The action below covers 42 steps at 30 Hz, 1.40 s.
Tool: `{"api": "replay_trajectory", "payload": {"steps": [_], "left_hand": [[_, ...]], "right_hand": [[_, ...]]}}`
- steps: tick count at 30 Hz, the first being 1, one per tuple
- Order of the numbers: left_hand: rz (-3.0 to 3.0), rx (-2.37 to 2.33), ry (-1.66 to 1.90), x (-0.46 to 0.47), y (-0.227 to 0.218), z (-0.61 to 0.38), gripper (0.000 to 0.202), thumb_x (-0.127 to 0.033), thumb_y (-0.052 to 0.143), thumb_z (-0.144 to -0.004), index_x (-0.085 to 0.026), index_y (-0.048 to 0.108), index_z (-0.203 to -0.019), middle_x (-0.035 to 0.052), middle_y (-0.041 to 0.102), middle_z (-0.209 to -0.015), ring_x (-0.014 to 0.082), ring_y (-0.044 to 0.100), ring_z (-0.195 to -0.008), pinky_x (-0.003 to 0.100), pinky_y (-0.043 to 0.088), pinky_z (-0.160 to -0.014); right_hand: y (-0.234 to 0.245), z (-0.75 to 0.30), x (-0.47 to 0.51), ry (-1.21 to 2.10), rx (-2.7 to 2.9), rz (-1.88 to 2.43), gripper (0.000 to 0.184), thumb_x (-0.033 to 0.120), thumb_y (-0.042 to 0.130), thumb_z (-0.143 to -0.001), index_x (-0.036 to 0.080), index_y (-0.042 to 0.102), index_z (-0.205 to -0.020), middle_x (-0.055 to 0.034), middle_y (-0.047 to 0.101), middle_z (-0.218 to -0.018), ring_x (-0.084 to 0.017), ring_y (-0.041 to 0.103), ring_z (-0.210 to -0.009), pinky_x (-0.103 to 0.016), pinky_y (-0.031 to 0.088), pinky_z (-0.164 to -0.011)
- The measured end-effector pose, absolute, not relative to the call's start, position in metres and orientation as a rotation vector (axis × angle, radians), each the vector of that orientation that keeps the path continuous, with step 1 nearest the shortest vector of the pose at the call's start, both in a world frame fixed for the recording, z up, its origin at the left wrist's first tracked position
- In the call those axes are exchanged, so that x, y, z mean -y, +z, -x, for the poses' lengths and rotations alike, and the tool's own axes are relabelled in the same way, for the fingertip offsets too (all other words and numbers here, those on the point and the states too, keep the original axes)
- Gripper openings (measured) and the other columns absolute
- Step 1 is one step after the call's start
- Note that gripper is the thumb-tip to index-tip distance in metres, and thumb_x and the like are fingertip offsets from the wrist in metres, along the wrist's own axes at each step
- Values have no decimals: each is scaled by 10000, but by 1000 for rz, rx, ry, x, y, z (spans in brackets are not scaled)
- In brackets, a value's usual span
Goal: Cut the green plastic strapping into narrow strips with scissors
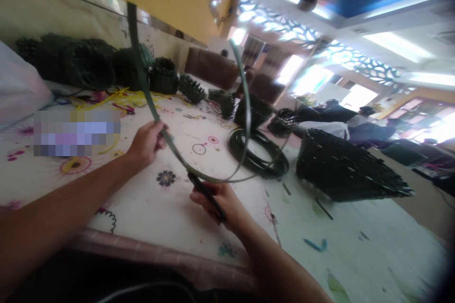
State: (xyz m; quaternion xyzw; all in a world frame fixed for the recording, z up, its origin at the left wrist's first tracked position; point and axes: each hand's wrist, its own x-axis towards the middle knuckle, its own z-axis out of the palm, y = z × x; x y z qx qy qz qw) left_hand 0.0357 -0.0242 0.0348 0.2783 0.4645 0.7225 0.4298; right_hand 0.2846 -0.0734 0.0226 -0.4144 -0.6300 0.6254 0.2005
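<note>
A long dark green strip (pixel 142 73) hangs in a wide loop above the near part of the table, just in front of the person; the left hand (pixel 151 142) has its fingers closed around the strip on the loop's left side; the right hand (pixel 220 201), to the right and nearer, is wrapped around a slim black tool (pixel 208 195), whose far tip meets the strip at the low point of the loop; whether its blades are apart or together I cannot tell. From there the strip bends up on the right to a raised end, and a thinner length runs right towards a coil (pixel 233 151) of similar dark material lying on the table.

Beneath the hands is a white flowered tablecloth (pixel 192 218); right of the coil a large dark woven basket (pixel 344 165) lies tilted, with a small teal scrap (pixel 316 245) nearer; beyond the coil are a smaller dark basket (pixel 251 111) and others; far left, a row of dark baskets (pixel 92 64) lines the wall, yellow strips (pixel 131 97) lying nearer, a pale bag (pixel 17 75) at the left edge; farther off are brown sofas (pixel 211 68), and, far right, blurred seated people (pixel 332 111).
</note>
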Motion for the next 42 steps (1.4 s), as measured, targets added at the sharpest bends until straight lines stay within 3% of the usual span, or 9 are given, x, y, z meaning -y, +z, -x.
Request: {"api": "replay_trajectory", "payload": {"steps": [6, 13, 19, 23, 33, 42], "left_hand": [[-710, -1204, 1821, 25, 35, -39, 163, -174, 549, -930, -141, 546, -770, -17, 529, -597, 35, 334, -356, 176, 239, -356], [-735, -1169, 1810, 31, 31, -49, 150, -230, 625, -894, -144, 551, -795, 4, 589, -646, 32, 350, -350, 175, 269, -357], [-691, -1159, 1823, 32, 32, -51, 141, -199, 574, -924, -144, 541, -798, 7, 591, -665, 34, 366, -378, 172, 288, -371], [-674, -1149, 1806, 32, 33, -51, 151, -188, 532, -945, -142, 536, -802, 8, 588, -658, 33, 355, -377, 171, 291, -376], [-702, -1146, 1767, 26, 29, -43, 113, -207, 595, -907, -133, 566, -827, 19, 587, -627, 38, 351, -365, 170, 267, -371], [-738, -1190, 1859, 23, 27, -43, 146, -224, 623, -880, -152, 535, -787, -20, 547, -650, 37, 357, -370, 178, 280, -355]], "right_hand": [[24, -285, 70, 1736, 1787, 1210, 440, 498, 858, -709, 161, 706, -948, 78, 493, -537, -72, 426, -441, -195, 303, -396], [25, -284, 71, 1765, 1826, 1163, 465, 538, 855, -710, 162, 708, -940, 75, 485, -559, -68, 416, -432, -199, 287, -386], [22, -283, 73, 1739, 1711, 1194, 422, 464, 841, -709, 159, 726, -977, 71, 511, -574, -61, 419, -462, -197, 294, -423], [24, -284, 73, 1762, 1754, 1178, 451, 518, 820, -728, 160, 708, -979, 79, 476, -537, -73, 404, -436, -201, 277, -393], [24, -285, 73, 1668, 1848, 1100, 319, 452, 786, -792, 167, 643, -765, 80, 442, -468, -57, 361, -409, -211, 232, -424], [23, -282, 73, 1723, 1751, 1189, 357, 437, 813, -738, 152, 721, -933, 80, 478, -525, -67, 402, -446, -203, 283, -430]]}}
